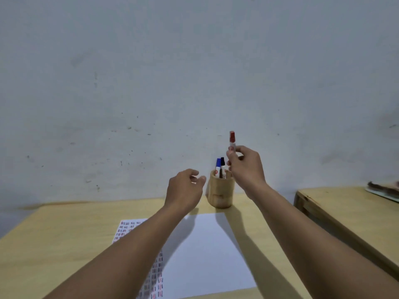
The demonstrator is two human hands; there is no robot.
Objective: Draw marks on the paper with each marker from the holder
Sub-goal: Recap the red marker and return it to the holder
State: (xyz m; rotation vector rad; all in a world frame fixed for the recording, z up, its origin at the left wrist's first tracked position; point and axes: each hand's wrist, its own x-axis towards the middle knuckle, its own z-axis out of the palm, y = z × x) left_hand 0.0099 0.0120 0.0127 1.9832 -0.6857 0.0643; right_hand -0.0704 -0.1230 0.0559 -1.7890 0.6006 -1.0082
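My right hand [246,167] pinches the red marker [232,140] above the wooden holder [221,194]; left hand [185,188] hovers loosely open, holding nothing.

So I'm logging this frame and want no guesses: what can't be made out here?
All in the head view:
- Red marker: lower barrel hidden by the right hand.
- Blue marker and black marker: lower halves hidden inside the wooden holder.
- Marked sheet: partly covered by the left forearm and the blank paper; marks too small to read.
- Object on the side table: blurred, cut off by the right edge.
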